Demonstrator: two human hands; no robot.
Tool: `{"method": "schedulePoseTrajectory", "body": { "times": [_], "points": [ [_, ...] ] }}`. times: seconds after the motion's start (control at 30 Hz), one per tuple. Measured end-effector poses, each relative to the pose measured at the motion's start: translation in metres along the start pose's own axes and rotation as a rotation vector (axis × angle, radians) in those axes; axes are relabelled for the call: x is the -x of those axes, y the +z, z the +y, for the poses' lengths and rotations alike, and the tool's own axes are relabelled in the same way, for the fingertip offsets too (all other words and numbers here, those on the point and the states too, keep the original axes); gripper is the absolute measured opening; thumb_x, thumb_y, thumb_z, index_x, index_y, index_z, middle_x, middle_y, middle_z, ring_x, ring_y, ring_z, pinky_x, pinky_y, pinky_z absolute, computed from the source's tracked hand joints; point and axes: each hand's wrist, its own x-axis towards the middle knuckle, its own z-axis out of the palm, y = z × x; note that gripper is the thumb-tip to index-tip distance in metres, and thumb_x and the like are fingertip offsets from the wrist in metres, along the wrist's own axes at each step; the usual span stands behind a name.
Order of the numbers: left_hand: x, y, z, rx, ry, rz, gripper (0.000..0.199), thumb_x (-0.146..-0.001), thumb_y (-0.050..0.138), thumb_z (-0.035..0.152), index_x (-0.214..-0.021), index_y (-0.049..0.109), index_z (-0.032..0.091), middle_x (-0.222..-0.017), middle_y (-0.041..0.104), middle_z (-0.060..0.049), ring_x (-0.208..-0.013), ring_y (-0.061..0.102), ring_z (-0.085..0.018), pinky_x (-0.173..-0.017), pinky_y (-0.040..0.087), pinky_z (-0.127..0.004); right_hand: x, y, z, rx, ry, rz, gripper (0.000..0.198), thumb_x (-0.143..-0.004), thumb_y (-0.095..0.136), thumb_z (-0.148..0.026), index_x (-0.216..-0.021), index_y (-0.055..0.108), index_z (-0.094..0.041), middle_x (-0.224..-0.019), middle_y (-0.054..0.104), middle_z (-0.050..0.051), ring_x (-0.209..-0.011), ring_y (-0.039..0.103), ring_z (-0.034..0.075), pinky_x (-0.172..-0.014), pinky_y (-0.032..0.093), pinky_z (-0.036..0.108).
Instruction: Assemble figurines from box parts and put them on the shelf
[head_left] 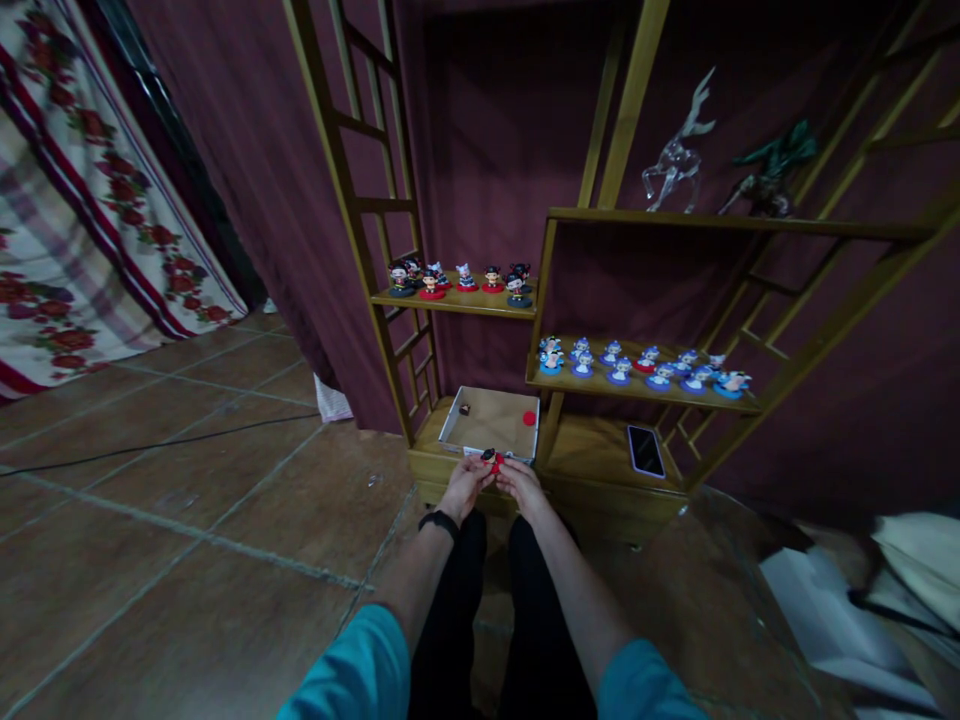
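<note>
In front of the low shelf, both hands meet around a small black-and-red figurine point(491, 458). My left hand point(466, 483) pinches it from the left, and a dark band circles that wrist. From the right, the fingers of my right hand point(520, 483) are closed on its red lower part. Just beyond them lies a shallow white box point(491, 428) with a brown inside. It contains a round red base point(529, 418) at its right and a small dark piece point(465, 409) at its far left.
Several black-haired figurines point(431, 284) stand on the upper left shelf. More blue and purple figurines point(619, 371) line the middle right shelf. A phone point(646, 451) lies at the lower right. A clear deer ornament point(679, 160) stands above. A black cable point(165, 442) crosses the floor.
</note>
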Motion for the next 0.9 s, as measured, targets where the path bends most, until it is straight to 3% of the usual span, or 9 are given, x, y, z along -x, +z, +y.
{"method": "schedulePoseTrajectory", "body": {
  "times": [0.2,0.37,0.53,0.8,0.9],
  "points": [
    [0.001,0.000,0.001,-0.006,-0.010,-0.001,0.016,-0.064,0.066,0.008,-0.075,0.054,0.013,-0.070,0.065,-0.004,-0.062,0.062,-0.011,-0.064,0.049,-0.024,0.001,0.000,-0.005,-0.024,-0.011,0.057,0.023,-0.058,0.069,-0.026,-0.077,0.062,-0.015,-0.063,0.065,0.001,-0.055,0.059,0.010,-0.055,0.048,0.022],
    [0.003,0.001,0.003,-0.068,-0.029,-0.024,0.016,-0.067,0.065,0.015,-0.082,0.060,0.012,-0.070,0.066,-0.006,-0.056,0.060,-0.010,-0.057,0.047,-0.021,-0.002,-0.002,-0.002,-0.034,-0.026,0.069,0.021,-0.059,0.069,-0.028,-0.074,0.062,-0.016,-0.060,0.064,0.000,-0.051,0.057,0.008,-0.052,0.047,0.020],
    [0.001,0.001,0.003,-0.140,-0.065,-0.048,0.016,-0.066,0.063,0.011,-0.082,0.063,0.010,-0.065,0.066,-0.007,-0.054,0.060,-0.011,-0.050,0.045,-0.018,-0.004,-0.005,0.000,-0.054,-0.059,0.084,0.021,-0.061,0.069,-0.031,-0.074,0.062,-0.016,-0.058,0.062,0.000,-0.049,0.055,0.008,-0.049,0.047,0.020],
    [-0.008,-0.004,0.001,-0.069,-0.112,-0.024,0.007,-0.069,0.060,0.008,-0.075,0.061,0.010,-0.059,0.064,-0.005,-0.050,0.058,-0.008,-0.051,0.046,-0.017,-0.004,-0.004,0.002,0.059,-0.021,-0.061,0.028,-0.057,0.070,-0.030,-0.080,0.063,-0.017,-0.063,0.064,0.001,-0.053,0.057,0.009,-0.053,0.048,0.020],
    [-0.009,-0.002,0.000,-0.069,-0.133,-0.029,0.007,-0.069,0.060,0.008,-0.076,0.060,0.009,-0.062,0.065,-0.006,-0.053,0.060,-0.010,-0.054,0.047,-0.018,-0.009,-0.004,0.005,0.100,-0.051,0.001,0.024,-0.057,0.067,-0.029,-0.077,0.063,-0.017,-0.059,0.063,-0.001,-0.051,0.055,0.008,-0.052,0.047,0.019]
  ]
}}
